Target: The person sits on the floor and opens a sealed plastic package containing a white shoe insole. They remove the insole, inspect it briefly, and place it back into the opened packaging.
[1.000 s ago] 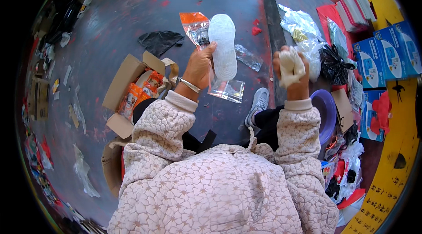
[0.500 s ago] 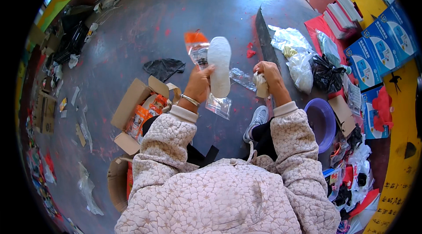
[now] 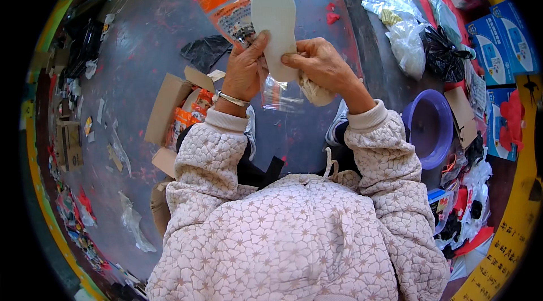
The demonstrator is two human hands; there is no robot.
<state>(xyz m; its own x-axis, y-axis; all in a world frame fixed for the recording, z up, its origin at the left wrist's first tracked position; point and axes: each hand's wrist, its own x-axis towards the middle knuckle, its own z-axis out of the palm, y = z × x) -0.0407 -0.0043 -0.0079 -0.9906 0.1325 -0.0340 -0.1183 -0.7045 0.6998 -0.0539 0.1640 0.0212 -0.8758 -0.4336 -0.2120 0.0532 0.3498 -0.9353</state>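
Observation:
A pale shoe insole (image 3: 274, 13) stands nearly upright before me, toe end away. My left hand (image 3: 242, 74) is closed round its left edge, thumb on its face. The same hand also grips a clear plastic bag (image 3: 226, 4) with an orange top, partly behind the insole; the bag's clear lower end hangs below. My right hand (image 3: 327, 66) pinches the insole's near right edge between thumb and fingers. Tucked under that hand is a crumpled beige bundle (image 3: 314, 93), perhaps cloth; the fingers partly hide it.
To the left, an open cardboard box (image 3: 166, 106) holds orange packets, with a black plastic bag (image 3: 205, 51) beyond. A purple basin (image 3: 447, 131) stands at right. Past it lie clear plastic bags (image 3: 404, 46), a tied black bag (image 3: 444, 55) and blue boxes (image 3: 498, 46). A dark strip (image 3: 362, 29) runs along the floor.
My right hand has moved left from beside the insole and now grips its near end, with the beige bundle still in hand. The insole and bag sit farther up and left in view.

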